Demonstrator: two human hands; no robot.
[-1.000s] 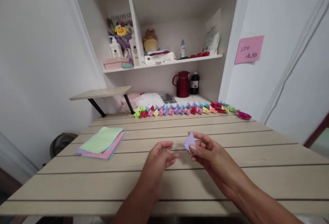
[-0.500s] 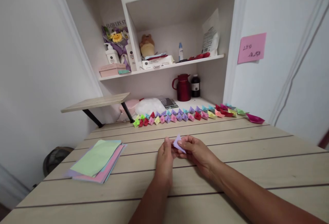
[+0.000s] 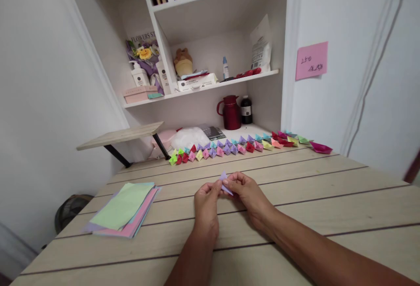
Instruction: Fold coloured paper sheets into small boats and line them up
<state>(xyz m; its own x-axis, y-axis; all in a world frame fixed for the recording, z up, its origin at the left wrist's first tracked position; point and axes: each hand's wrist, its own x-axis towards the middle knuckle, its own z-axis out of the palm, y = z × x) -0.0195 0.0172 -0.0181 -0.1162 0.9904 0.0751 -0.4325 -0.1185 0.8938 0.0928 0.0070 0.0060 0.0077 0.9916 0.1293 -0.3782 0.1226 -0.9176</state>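
Observation:
Both of my hands meet over the middle of the wooden table (image 3: pixel 295 189). A small folded lilac paper piece (image 3: pixel 225 183) is pinched between them, just above the tabletop. My left hand (image 3: pixel 206 200) grips its left side with curled fingers. My right hand (image 3: pixel 247 194) holds its right side, fingers closed over the fold. Most of the paper is hidden by my fingers; only a pointed tip shows.
A long row of several small folded paper boats (image 3: pixel 236 146) lines the table's far edge, ending in a larger magenta boat (image 3: pixel 320 147). A stack of coloured sheets (image 3: pixel 124 209) lies at the left. Shelves behind hold a red jug (image 3: pixel 231 113), bottles and boxes.
My left hand came over from the left and took hold of the lilac paper together with my right hand. Both hands moved a little further from me.

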